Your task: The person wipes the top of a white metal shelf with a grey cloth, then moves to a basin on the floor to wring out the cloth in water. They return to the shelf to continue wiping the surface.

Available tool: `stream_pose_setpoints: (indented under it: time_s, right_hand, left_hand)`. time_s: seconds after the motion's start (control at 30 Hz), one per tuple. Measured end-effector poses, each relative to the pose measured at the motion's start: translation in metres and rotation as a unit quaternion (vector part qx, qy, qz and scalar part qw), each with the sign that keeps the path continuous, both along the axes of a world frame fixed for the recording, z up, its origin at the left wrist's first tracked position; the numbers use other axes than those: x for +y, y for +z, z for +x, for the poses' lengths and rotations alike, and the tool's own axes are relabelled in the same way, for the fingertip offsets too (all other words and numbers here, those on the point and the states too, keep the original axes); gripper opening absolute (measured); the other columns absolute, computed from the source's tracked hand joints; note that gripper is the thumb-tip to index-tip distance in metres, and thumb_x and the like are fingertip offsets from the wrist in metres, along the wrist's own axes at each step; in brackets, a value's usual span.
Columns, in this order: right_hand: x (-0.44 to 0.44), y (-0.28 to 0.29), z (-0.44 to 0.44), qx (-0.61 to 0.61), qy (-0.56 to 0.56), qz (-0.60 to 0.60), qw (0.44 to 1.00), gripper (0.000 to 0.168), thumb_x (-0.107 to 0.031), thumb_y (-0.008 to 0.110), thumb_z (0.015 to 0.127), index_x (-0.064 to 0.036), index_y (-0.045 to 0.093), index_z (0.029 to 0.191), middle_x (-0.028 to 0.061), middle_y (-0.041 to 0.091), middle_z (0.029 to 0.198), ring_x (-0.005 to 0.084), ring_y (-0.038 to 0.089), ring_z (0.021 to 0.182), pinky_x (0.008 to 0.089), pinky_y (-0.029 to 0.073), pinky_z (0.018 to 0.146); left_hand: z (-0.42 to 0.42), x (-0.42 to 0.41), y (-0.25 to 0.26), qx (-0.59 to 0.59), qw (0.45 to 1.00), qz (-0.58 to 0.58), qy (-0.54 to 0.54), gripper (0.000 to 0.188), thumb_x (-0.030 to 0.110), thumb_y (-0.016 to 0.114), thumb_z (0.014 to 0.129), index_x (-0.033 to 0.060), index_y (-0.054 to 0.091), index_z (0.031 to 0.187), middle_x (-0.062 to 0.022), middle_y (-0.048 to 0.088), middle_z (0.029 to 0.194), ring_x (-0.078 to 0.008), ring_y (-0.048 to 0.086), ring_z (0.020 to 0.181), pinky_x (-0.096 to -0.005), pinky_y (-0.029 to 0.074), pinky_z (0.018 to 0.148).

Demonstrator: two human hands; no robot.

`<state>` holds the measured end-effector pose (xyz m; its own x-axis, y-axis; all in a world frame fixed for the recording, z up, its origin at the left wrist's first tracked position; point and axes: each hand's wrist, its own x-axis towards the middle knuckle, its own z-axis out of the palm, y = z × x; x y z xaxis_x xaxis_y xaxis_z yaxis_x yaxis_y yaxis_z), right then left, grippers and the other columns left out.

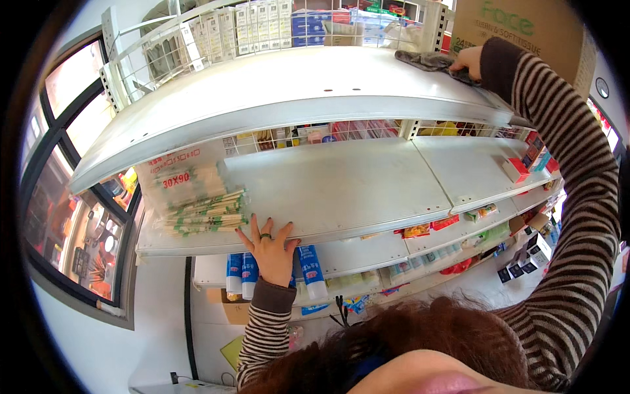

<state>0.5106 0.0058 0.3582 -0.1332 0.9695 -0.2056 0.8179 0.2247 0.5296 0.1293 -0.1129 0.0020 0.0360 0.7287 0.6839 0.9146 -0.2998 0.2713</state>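
My right hand holds a dark grey cloth against the right end of the white metal top shelf. Fingers spread, my left hand rests on the front edge of the shelf below, with a dark ring on one finger. Just left of it lies a clear plastic bag with red print, and bundled wooden chopsticks in green-marked wrappers are in or under it. Blue and white spray cans stand lower down, on both sides of my left wrist.
A large cardboard carton stands at the top right. White wire mesh backs the top shelf, with boxes behind it. A small red and white box sits on the middle shelf's right. A dark-framed window is at left.
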Motion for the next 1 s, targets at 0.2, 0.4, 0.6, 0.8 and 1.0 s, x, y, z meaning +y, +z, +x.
stream_pose_setpoints:
  time_s: [0.2, 0.4, 0.6, 0.8, 1.0]
  right_hand:
    - [0.073, -0.003, 0.001, -0.075, -0.013, 0.008, 0.997, 0.062, 0.006, 0.044, 0.057, -0.01, 0.052, 0.116, 0.0181, 0.058, 0.1, 0.032, 0.056, 0.091, 0.038, 0.044, 0.075]
    - [0.12, -0.009, 0.02, 0.05, -0.009, 0.008, 0.999, 0.069, 0.008, 0.05, 0.054, -0.015, 0.05, 0.12, 0.0124, 0.06, 0.096, 0.0233, 0.056, 0.087, 0.0362, 0.044, 0.074]
    - [0.096, -0.002, 0.002, 0.036, -0.015, -0.024, 0.999, 0.075, 0.009, 0.052, 0.056, -0.017, 0.043, 0.126, 0.0134, 0.06, 0.099, 0.0228, 0.058, 0.081, 0.0354, 0.047, 0.068]
    - [0.095, -0.001, -0.014, 0.027, -0.068, -0.039, 0.997, 0.079, 0.008, 0.053, 0.058, -0.016, 0.034, 0.131, 0.0174, 0.053, 0.112, 0.0255, 0.06, 0.081, 0.035, 0.048, 0.063]
    - [0.155, -0.006, 0.015, -0.035, -0.045, -0.016, 0.998, 0.083, -0.002, 0.062, 0.053, -0.013, 0.034, 0.131, 0.0198, 0.049, 0.117, 0.0311, 0.049, 0.106, 0.0371, 0.042, 0.082]
  left_hand:
    - [0.002, 0.001, 0.002, -0.019, 1.0, -0.003, 0.003, 0.037, 0.016, 0.073, 0.053, 0.0187, 0.062, 0.088, -0.0097, 0.054, 0.102, -0.0321, 0.034, 0.118, -0.0587, 0.004, 0.101]
    - [0.004, 0.003, 0.001, 0.001, 1.0, 0.021, 0.005, 0.036, 0.018, 0.073, 0.054, 0.0187, 0.061, 0.088, -0.0092, 0.053, 0.103, -0.0311, 0.036, 0.116, -0.0592, 0.007, 0.101]
    - [0.004, 0.002, 0.001, -0.008, 1.0, -0.003, 0.021, 0.036, 0.015, 0.073, 0.056, 0.0205, 0.062, 0.09, -0.008, 0.054, 0.104, -0.03, 0.035, 0.118, -0.0569, 0.008, 0.102]
    - [0.004, -0.002, 0.005, -0.01, 0.999, -0.017, 0.031, 0.035, 0.014, 0.072, 0.057, 0.0204, 0.062, 0.09, -0.0075, 0.054, 0.105, -0.0292, 0.034, 0.119, -0.0568, 0.006, 0.102]
    - [0.005, -0.001, 0.005, -0.014, 0.999, -0.029, 0.029, 0.035, 0.012, 0.072, 0.057, 0.0201, 0.062, 0.089, -0.0067, 0.054, 0.106, -0.0293, 0.033, 0.119, -0.0577, 0.005, 0.102]
